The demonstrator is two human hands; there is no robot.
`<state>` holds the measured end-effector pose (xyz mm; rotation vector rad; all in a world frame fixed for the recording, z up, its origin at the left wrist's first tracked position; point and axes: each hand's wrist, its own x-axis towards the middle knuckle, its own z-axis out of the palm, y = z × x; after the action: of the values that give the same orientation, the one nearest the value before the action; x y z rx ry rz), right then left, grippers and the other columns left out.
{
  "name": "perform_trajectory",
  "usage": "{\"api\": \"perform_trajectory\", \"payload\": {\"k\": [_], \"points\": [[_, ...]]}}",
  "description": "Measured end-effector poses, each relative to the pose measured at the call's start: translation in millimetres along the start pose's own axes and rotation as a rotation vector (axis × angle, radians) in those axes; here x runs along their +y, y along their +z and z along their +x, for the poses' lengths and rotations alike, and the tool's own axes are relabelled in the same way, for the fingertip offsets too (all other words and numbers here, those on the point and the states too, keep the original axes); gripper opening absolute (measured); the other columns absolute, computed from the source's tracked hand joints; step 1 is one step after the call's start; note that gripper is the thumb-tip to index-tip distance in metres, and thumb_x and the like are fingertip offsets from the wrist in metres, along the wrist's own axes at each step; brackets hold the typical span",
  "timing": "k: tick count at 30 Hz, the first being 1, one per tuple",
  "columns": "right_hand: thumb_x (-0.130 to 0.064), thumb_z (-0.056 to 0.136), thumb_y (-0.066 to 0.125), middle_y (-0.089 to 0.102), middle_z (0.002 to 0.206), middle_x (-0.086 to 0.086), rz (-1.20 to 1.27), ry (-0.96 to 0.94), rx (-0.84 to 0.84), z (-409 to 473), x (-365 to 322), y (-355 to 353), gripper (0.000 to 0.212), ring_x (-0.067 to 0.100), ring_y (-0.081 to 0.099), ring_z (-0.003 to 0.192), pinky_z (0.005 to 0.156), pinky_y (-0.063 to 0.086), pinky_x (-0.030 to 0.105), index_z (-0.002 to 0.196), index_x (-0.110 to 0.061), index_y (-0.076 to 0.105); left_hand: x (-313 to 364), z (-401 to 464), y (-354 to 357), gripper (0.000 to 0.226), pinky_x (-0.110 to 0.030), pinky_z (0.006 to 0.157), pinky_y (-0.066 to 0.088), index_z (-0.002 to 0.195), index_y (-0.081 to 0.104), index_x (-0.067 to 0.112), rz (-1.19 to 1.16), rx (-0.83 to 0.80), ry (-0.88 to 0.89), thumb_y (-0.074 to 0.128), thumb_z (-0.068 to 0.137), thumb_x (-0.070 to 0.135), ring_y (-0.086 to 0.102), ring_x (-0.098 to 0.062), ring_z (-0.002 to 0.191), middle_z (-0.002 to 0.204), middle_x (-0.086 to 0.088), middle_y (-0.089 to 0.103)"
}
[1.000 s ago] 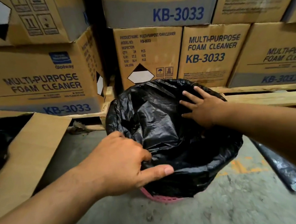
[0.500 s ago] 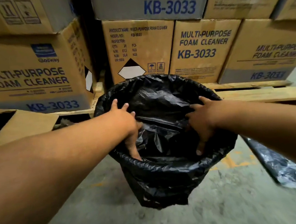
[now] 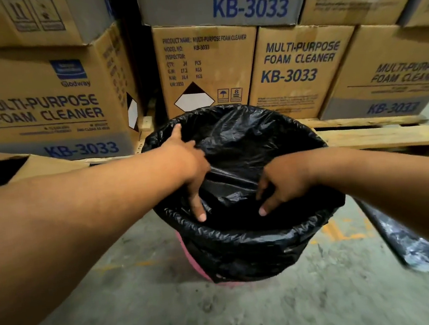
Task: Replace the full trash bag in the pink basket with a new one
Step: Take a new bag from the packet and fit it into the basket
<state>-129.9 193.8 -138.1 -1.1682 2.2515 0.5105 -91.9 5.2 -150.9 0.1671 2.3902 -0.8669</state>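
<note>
A black trash bag [image 3: 256, 240] lines the pink basket [image 3: 188, 252], its edge folded down over the rim so only a strip of pink shows at the lower left. Both my hands are inside the bag's mouth. My left hand [image 3: 190, 170] is at the left inner side, thumb up by the rim and fingers spread, pointing down against the plastic. My right hand [image 3: 281, 181] is at the right inner side, fingers apart and pressing down on the liner. Neither hand pinches the plastic. The bottom of the basket is hidden.
Stacked cardboard boxes [image 3: 298, 66] of foam cleaner stand on a wooden pallet [image 3: 380, 137] right behind the basket. An open cardboard box [image 3: 49, 166] sits at the left. Another black bag [image 3: 415, 247] lies on the concrete floor [image 3: 250, 314] at the right.
My left hand left the near rim and went inside the bag at the left. My right hand slid from the far inner wall down toward the near side.
</note>
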Motion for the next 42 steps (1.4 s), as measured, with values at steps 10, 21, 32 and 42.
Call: {"api": "perform_trajectory", "payload": {"k": [10, 21, 32, 42], "points": [[-0.073, 0.079, 0.054, 0.064, 0.124, 0.003, -0.259, 0.147, 0.021, 23.3, 12.1, -3.7, 0.066, 0.030, 0.058, 0.116, 0.095, 0.047, 0.044, 0.121, -0.024, 0.065, 8.3, -6.2, 0.5, 0.132, -0.070, 0.109, 0.010, 0.152, 0.025, 0.029, -0.056, 0.016, 0.012, 0.051, 0.043, 0.098, 0.025, -0.036, 0.144, 0.157, -0.002, 0.034], [-0.066, 0.083, 0.055, 0.038, 0.154, 0.000, -0.283, 0.170, 0.208, 20.1, 21.8, -10.9, 0.062, 0.031, 0.028, 0.143, 0.113, 0.014, 0.061, 0.140, -0.041, 0.046, 23.0, -59.6, -9.3, 0.079, -0.033, 0.091, 0.042, 0.138, 0.052, 0.030, -0.667, 0.170, 0.220, 0.054, 0.076, 0.078, 0.054, -0.023, 0.119, 0.138, 0.001, 0.056], [-0.080, 0.083, 0.029, 0.066, 0.077, -0.007, 0.224, 0.030, 0.449, -82.3, 15.1, 5.5, 0.065, 0.009, 0.059, 0.072, 0.066, 0.046, 0.030, 0.085, -0.027, 0.067, 26.8, -116.3, 28.2, 0.078, -0.042, 0.094, 0.042, 0.104, 0.066, 0.037, -0.767, 0.705, 0.058, 0.010, 0.080, 0.087, 0.061, -0.008, 0.095, 0.097, 0.015, 0.068], [-0.081, 0.081, 0.030, 0.026, 0.159, 0.000, 0.632, 0.242, 0.936, -84.5, 36.5, 77.8, 0.076, 0.022, 0.020, 0.146, 0.117, 0.022, 0.048, 0.145, -0.040, 0.037, 42.7, -105.2, 69.0, 0.084, -0.051, 0.114, 0.023, 0.147, 0.029, 0.035, -1.223, 0.950, -0.466, 0.030, 0.080, 0.085, 0.019, -0.024, 0.146, 0.159, 0.002, 0.016]]}}
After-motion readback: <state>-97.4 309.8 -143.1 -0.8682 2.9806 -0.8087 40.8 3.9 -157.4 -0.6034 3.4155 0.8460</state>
